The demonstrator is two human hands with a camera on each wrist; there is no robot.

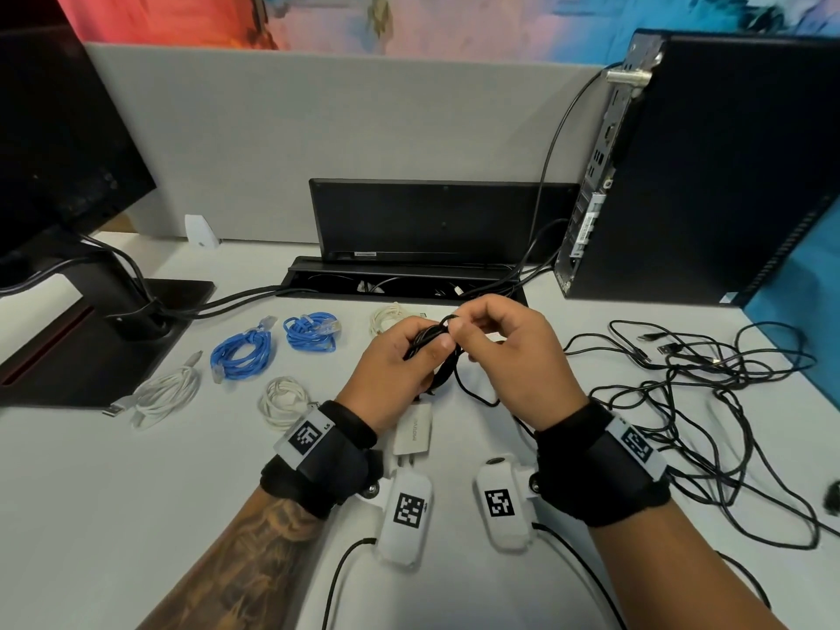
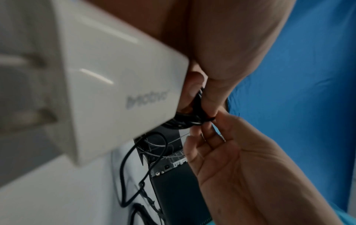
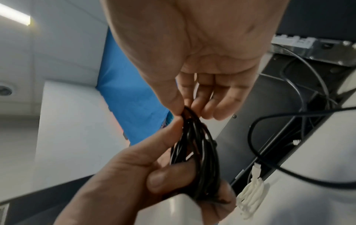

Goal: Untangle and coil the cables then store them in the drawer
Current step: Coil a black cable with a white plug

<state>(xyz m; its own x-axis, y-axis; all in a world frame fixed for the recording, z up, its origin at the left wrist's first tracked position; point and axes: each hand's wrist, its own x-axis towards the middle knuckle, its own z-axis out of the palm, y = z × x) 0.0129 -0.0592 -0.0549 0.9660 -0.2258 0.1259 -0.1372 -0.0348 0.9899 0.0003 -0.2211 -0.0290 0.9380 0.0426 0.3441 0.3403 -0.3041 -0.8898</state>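
My left hand [image 1: 400, 361] grips a coil of black cable [image 1: 432, 341] above the desk middle; the coil [image 3: 200, 159] runs between thumb and fingers. A white charger block [image 1: 414, 429] hangs below that hand, close to the left wrist camera [image 2: 108, 85]. My right hand [image 1: 500, 338] pinches the top loop of the black cable [image 3: 187, 111] between thumb and forefinger. A loose strand [image 1: 472, 393] trails down from the coil to the desk. A tangle of black cables [image 1: 709, 402] sprawls on the right. No drawer is in view.
Coiled cables lie on the left: two blue [image 1: 243, 354] [image 1: 313, 331] and white ones [image 1: 166, 395] [image 1: 284, 400] [image 1: 391, 318]. A monitor stand [image 1: 91, 338] is at the left, a black computer tower [image 1: 709, 175] at the right, an open cable tray [image 1: 400, 284] at the back.
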